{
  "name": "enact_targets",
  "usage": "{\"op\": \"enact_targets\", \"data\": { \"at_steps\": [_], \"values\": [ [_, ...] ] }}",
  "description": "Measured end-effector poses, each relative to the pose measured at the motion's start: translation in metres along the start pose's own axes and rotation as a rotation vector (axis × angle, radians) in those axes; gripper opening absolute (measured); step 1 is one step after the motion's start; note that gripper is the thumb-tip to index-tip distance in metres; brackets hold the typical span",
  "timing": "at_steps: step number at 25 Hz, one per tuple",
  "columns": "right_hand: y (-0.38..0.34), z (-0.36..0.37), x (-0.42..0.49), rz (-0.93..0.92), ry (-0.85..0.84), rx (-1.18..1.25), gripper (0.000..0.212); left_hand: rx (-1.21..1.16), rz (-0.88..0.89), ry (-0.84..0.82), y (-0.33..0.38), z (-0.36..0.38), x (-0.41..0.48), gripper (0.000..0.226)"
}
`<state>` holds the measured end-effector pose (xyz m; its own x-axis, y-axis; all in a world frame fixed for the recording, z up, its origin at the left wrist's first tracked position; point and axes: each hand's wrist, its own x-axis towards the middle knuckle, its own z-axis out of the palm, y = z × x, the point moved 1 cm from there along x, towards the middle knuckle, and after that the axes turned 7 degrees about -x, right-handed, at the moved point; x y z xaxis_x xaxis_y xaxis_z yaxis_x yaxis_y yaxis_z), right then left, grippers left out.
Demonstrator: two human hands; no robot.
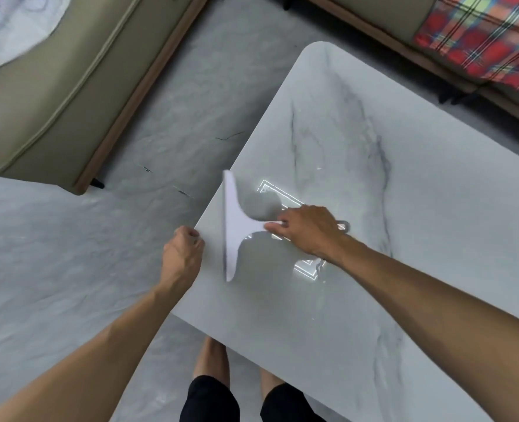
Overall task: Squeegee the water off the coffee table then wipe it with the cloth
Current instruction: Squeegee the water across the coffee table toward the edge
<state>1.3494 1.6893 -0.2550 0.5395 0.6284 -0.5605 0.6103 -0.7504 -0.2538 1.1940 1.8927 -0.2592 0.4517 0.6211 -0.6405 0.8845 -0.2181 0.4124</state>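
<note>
Held one white T-shaped plastic squeegee (233, 220) by its stem in right hand (310, 233), fingers (275, 228) curled round it, blade beyond the fingertips, near the left edge of one white marble-patterned bench (404, 208). Had left hand (182, 254) at that edge, fingers curled, grip unclear.

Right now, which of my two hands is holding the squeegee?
Your right hand: it grips the handle of the white squeegee on the coffee table. The left hand is curled at the table's edge, off the squeegee.
</note>
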Motion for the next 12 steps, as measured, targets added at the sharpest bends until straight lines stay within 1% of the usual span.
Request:
{"op": "enact_targets", "data": {
  "at_steps": [2,3,4,7,8,10,11,12],
  "values": [
    [0.049,-0.008,-0.026,0.131,0.003,0.043,0.042,0.068,0.088,-0.036,0.015,0.012,-0.001,0.016],
    [0.072,-0.01,-0.044,0.206,0.013,0.078,0.038,0.118,0.127,-0.04,0.022,0.017,-0.001,0.019],
    [0.093,-0.012,-0.063,0.289,0.028,0.105,0.038,0.181,0.152,-0.043,0.028,0.021,-0.002,0.021],
    [0.137,-0.015,-0.119,0.503,0.077,0.128,0.057,0.387,0.197,-0.059,0.043,0.029,-0.003,0.029],
    [0.142,-0.018,-0.131,0.534,0.107,0.135,0.06,0.414,0.173,-0.044,0.047,0.028,-0.003,0.033],
    [0.139,-0.025,-0.133,0.523,0.159,0.148,0.062,0.389,0.076,0.035,0.052,0.022,-0.001,0.039],
    [0.131,-0.031,-0.124,0.497,0.167,0.17,0.058,0.345,0.033,0.079,0.053,0.018,0.001,0.038],
    [0.119,-0.037,-0.108,0.452,0.161,0.186,0.054,0.287,0.006,0.119,0.053,0.013,0.004,0.031]
  ]
}}
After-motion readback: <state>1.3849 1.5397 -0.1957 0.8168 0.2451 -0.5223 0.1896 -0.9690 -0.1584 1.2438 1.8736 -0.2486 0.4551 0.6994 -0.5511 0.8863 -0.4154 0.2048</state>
